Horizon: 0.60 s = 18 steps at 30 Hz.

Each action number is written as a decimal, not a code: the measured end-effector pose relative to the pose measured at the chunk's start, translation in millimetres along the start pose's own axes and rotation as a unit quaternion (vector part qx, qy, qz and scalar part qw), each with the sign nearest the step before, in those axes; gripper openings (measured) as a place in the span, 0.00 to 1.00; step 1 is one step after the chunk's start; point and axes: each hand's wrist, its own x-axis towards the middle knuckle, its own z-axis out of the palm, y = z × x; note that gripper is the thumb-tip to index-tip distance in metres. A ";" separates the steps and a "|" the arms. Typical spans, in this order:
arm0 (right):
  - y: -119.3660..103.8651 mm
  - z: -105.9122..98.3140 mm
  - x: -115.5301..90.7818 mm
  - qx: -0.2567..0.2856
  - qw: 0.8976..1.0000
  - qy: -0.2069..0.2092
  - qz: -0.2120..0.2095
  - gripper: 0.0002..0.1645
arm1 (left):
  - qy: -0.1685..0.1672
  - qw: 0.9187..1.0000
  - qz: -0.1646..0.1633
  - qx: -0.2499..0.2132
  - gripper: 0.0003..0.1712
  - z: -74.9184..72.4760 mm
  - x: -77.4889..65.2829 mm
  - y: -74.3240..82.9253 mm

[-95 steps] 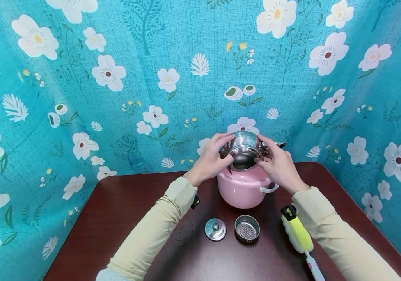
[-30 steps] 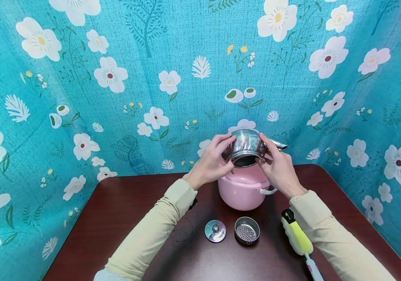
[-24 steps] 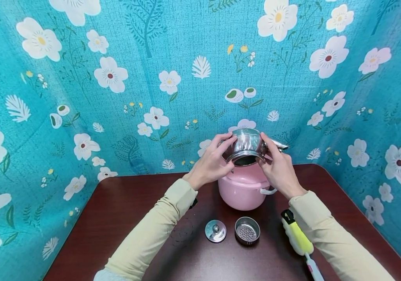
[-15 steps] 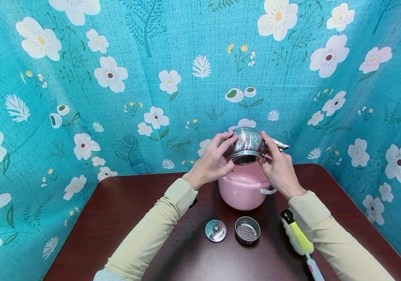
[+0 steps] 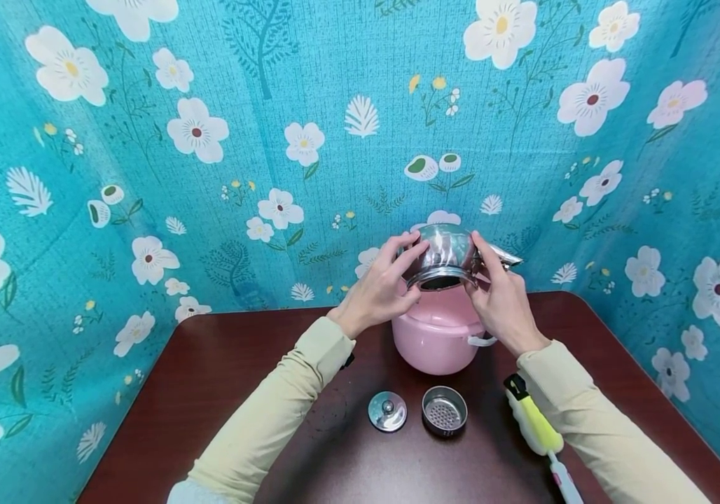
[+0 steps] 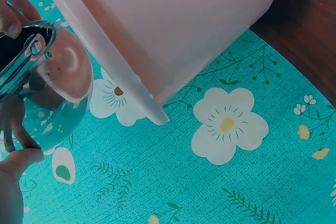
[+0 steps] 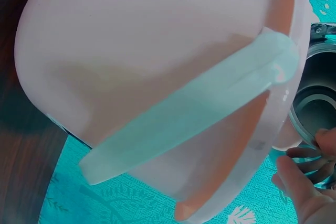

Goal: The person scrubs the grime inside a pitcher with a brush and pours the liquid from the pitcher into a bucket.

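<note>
Over the pink bucket (image 5: 435, 343) is a shiny steel teapot (image 5: 442, 248), tipped with its round mouth facing down and toward me. My left hand (image 5: 379, 290) grips its left side, thumb near the rim and fingers on the body. On the other side, my right hand (image 5: 501, 301) holds it the same way, below the spout (image 5: 503, 255). The left wrist view shows the teapot's glossy body (image 6: 68, 77) beside the bucket wall (image 6: 173, 19). In the right wrist view, the dark inside of the teapot (image 7: 320, 108) shows. What the bucket contains is hidden.
On the dark red table (image 5: 240, 378) lie a round steel lid (image 5: 388, 411) with a knob and a steel strainer cup (image 5: 445, 411) with a perforated bottom. A yellow-and-white sponge brush (image 5: 539, 427) lies by my right forearm. Turquoise flowered cloth (image 5: 335, 105) encloses the table.
Both hands have tipped the teapot further, so its mouth, earlier facing me, now points more downward. It has also risen slightly. The lid, strainer cup and brush stay in place.
</note>
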 end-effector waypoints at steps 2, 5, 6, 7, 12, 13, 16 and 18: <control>-0.4 -0.1 0.7 -0.001 1.000 0.002 -0.001 0.51 | 0.001 1.000 0.002 0.004 0.36 -0.1 0.3 -0.3; -0.9 0.0 1.4 -0.003 1.000 0.004 -0.001 0.51 | 0.005 1.000 0.006 0.008 0.36 -0.9 0.9 0.1; -1.1 0.1 1.5 -0.003 1.000 0.006 -0.002 0.51 | 0.005 1.000 0.007 0.008 0.36 -1.2 1.2 0.3; -1.3 0.2 1.5 -0.002 1.000 0.007 -0.002 0.51 | 0.006 1.000 0.008 0.008 0.37 -1.4 1.3 0.3; -2.1 -0.1 1.4 0.000 1.000 0.012 -0.003 0.51 | 0.006 1.000 0.013 0.008 0.37 -2.2 2.0 0.8; -2.1 -0.2 1.4 0.000 1.000 0.012 -0.002 0.52 | 0.006 1.000 0.014 0.010 0.37 -2.1 1.9 0.8; -1.8 0.0 1.2 -0.003 1.000 0.014 -0.003 0.52 | 0.006 1.000 0.018 0.018 0.37 -2.1 1.6 1.2; -1.5 0.0 0.8 -0.005 1.000 0.016 -0.005 0.52 | 0.005 0.999 0.021 0.024 0.37 -2.2 1.3 1.6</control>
